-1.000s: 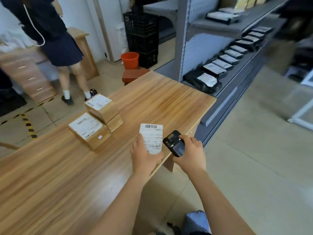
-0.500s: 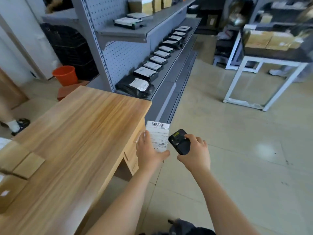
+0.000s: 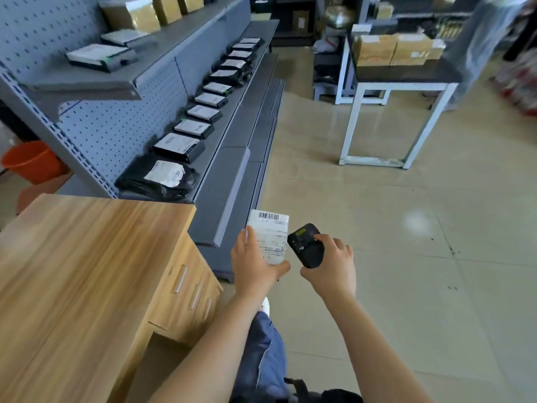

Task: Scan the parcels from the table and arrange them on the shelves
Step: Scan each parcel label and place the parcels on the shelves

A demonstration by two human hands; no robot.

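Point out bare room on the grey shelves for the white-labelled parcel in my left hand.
Bare: the lowest grey shelf, below the row of black labelled parcels; the top shelf's front, right of two flat parcels. Crowded: the middle shelf.

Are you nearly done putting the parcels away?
Done: a row of parcels lies on the shelf. In hand: the left hand holds a parcel, the right hand a scanner beside it. Left: shelving this one; any others are out of view.
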